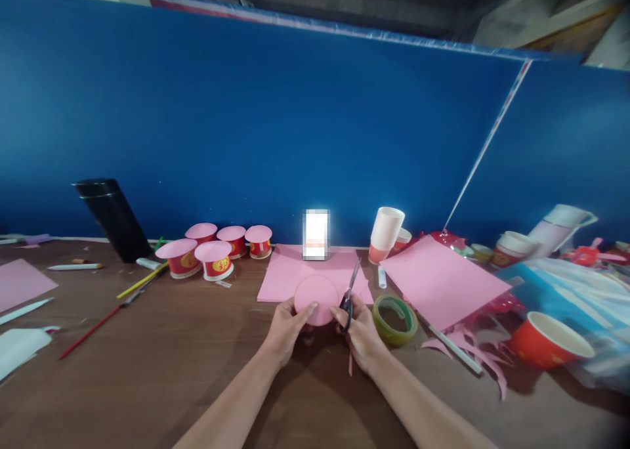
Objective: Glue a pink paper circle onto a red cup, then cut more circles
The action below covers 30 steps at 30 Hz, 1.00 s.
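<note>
My left hand [286, 327] pinches the left edge of a pink paper disc [316, 299], thumb on top. On the disc's right side, my right hand [361, 331] holds a pair of black-handled scissors [347, 308], blades pointing up and away, with its fingertips also at the disc's edge. A thin pink paper strip [350, 362] hangs below the right hand. Behind the disc lie pink paper sheets [280, 275] on the brown table [197, 370]. A roll of green tape [394, 320] is just right of the right hand.
Several red cups with pink discs on top [214, 260] stand back left, near a black flask [115, 222]. White stacked cups [388, 229], a tilted pink sheet [443, 281], paper scraps [487, 360] and a red cup [546, 344] are at right. A blue partition [295, 107] rises behind.
</note>
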Motion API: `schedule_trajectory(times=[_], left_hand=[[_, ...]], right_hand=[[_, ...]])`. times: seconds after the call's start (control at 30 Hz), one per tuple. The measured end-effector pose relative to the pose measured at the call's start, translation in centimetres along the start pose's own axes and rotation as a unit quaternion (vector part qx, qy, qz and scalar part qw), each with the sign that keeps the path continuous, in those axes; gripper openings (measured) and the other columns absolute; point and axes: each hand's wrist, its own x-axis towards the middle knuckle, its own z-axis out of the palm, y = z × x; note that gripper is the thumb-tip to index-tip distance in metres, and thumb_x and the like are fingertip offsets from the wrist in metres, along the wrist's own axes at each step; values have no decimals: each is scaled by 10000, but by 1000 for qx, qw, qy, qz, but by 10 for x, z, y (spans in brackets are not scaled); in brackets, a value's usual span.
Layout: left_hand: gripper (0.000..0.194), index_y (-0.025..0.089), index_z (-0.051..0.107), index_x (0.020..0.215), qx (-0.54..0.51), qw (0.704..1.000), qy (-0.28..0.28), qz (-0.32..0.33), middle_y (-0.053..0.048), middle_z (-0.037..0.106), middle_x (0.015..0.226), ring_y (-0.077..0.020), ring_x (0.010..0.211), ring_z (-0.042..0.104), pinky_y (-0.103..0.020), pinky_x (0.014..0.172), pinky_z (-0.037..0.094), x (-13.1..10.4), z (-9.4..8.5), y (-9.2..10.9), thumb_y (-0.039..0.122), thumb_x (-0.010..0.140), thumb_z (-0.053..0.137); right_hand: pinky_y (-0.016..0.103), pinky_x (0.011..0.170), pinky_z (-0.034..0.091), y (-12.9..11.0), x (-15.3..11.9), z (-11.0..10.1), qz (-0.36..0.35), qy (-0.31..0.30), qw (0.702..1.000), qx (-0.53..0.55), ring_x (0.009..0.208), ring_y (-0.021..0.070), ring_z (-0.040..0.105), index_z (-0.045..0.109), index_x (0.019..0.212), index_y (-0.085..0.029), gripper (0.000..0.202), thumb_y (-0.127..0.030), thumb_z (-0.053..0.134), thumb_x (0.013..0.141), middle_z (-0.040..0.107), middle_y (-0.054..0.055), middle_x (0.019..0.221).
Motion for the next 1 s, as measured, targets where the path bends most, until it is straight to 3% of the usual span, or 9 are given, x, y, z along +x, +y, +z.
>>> schedule_trajectory(times=[0.17, 0.4, 0.73, 1.0], left_hand=[[315, 98, 614, 703, 44, 999, 8, 4, 8, 554, 501, -62, 385, 438, -167, 358, 342, 1, 0, -2, 374, 589, 716], [317, 99, 598, 699, 74, 997, -22, -6, -2, 551, 479, -87, 383, 449, -203, 371, 383, -1, 0, -2, 398, 629, 681], [347, 64, 627, 715, 98, 995, 12, -12, -18, 588, 500, -100, 394, 478, -214, 396, 405, -6, 8, 10, 382, 597, 703], [308, 76, 611, 683, 114, 993, 15, -7, -20, 586, 519, -96, 428, 484, -200, 411, 396, -1, 2, 4, 366, 619, 693]], right_hand=[[169, 415, 298, 1, 2, -1, -2, 20, 1000, 4, 440, 47, 346, 510, 923, -213, 379, -255, 722, 612, 417, -89, 560], [174, 423, 306, 0, 2, -2, -7, 48, 999, 5, 455, 51, 374, 480, 1036, -225, 517, -229, 731, 584, 465, -78, 617], [181, 486, 347, -4, 3, 1, -24, 72, 996, -49, 540, 79, 451, 504, 1007, -193, 506, -204, 750, 565, 505, -59, 641], [179, 537, 375, -3, 6, -2, -29, 58, 995, -76, 584, 80, 469, 493, 1019, -194, 494, -188, 741, 591, 517, -51, 669]])
